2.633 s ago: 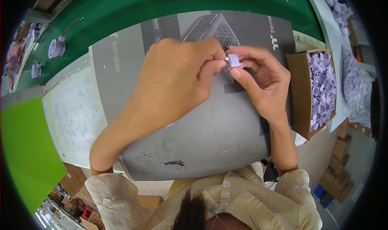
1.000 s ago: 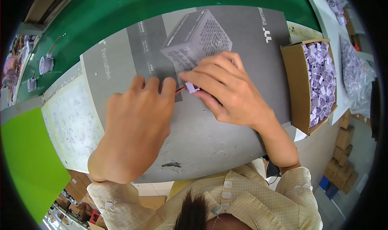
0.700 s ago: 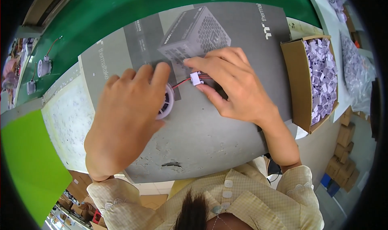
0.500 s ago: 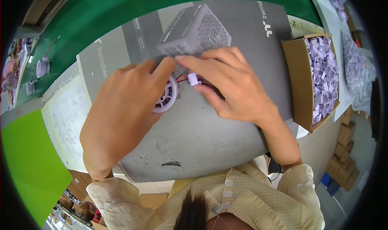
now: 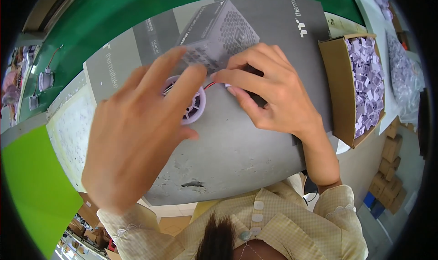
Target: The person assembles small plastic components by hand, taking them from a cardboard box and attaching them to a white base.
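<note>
A round, pale lilac spoked part [image 5: 197, 110], like a small fan or motor housing, lies on the grey cardboard sheet [image 5: 237, 155]. Over it hovers my left hand [image 5: 132, 123], its fingers spread apart and partly covering the part. From the part's right side a thin red wire [image 5: 210, 84] runs to my right hand [image 5: 278, 93]. There the thumb and forefinger pinch a small pale lilac block [image 5: 227, 85] at the wire's end, mostly hidden by the fingertips.
At the right stands an open cardboard box [image 5: 336, 93] filled with small pale lilac pieces. Clear plastic bags [image 5: 401, 84] lie beyond it. On the green surface [image 5: 105, 25] at the left sits another round part [image 5: 46, 80] with a wire and a small block [image 5: 33, 102].
My left hand has let go of the round part; its fingers have spread and lifted. The right fingers have closed further over the small block, now mostly hidden.
</note>
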`<state>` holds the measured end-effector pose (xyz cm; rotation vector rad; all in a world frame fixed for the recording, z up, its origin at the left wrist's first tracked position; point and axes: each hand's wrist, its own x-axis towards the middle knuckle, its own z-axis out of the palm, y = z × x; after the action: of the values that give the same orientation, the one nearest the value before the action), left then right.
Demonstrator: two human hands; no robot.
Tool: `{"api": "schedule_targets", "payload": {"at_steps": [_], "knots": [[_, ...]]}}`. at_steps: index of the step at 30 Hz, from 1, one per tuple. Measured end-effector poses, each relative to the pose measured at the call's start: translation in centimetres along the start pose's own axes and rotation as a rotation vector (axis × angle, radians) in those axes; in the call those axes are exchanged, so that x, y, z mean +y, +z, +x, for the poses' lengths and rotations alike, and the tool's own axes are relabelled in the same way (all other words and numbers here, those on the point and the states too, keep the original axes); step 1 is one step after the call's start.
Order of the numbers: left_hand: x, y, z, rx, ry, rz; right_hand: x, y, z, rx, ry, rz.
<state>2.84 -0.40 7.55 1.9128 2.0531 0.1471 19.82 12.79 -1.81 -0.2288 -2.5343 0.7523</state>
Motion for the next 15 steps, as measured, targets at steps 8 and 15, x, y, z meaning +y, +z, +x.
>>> {"api": "schedule_targets", "payload": {"at_steps": [8,15], "knots": [[-1.0,-0.1,0.6,0.184,0.122,0.042,-0.2,0.5,-0.1,0.003,0.037,0.060],[-0.9,0.3,0.2,0.123,0.032,-0.030,-0.3,0.4,-0.4,-0.024,0.058,0.153]]}}
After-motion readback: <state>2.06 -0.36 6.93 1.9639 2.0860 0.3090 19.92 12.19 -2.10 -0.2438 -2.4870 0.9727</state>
